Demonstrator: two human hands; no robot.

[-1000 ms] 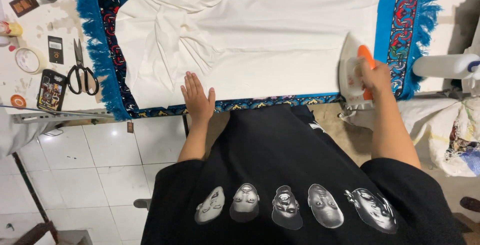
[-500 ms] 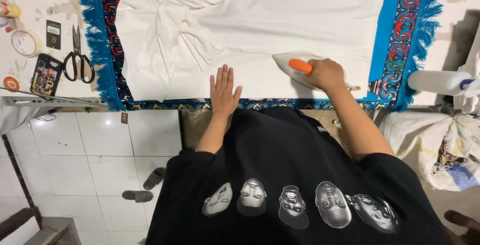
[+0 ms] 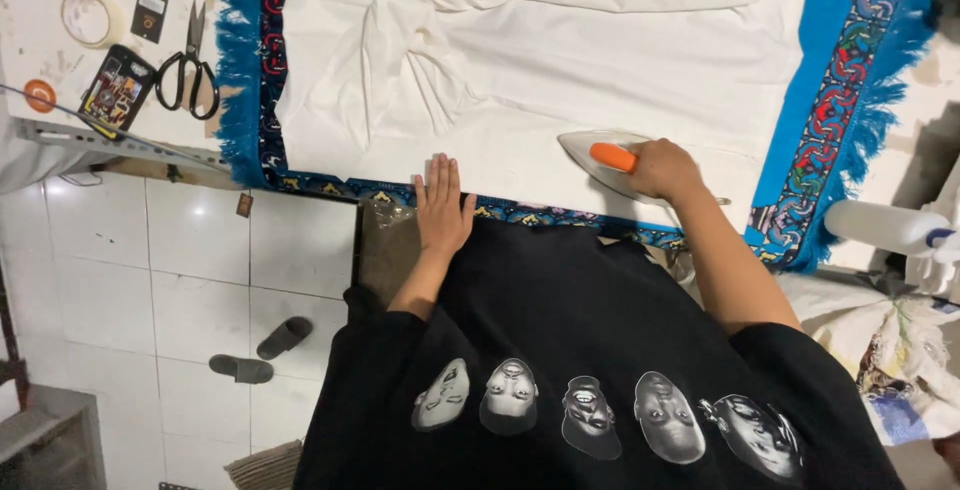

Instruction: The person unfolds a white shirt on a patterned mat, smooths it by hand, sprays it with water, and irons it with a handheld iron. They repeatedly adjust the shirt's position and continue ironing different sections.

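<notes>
Grip of my right hand (image 3: 662, 170) clenched on orange-handled white iron (image 3: 600, 157), frame centre-right; left hand (image 3: 443, 205) flat, released, on cream cotton garment (image 3: 560, 70).

The right hand (image 3: 662, 169) hid most of the iron's orange handle (image 3: 612, 157); beyond its fingers, the white garment (image 3: 560, 60) seemingly ran past the top edge.
</notes>
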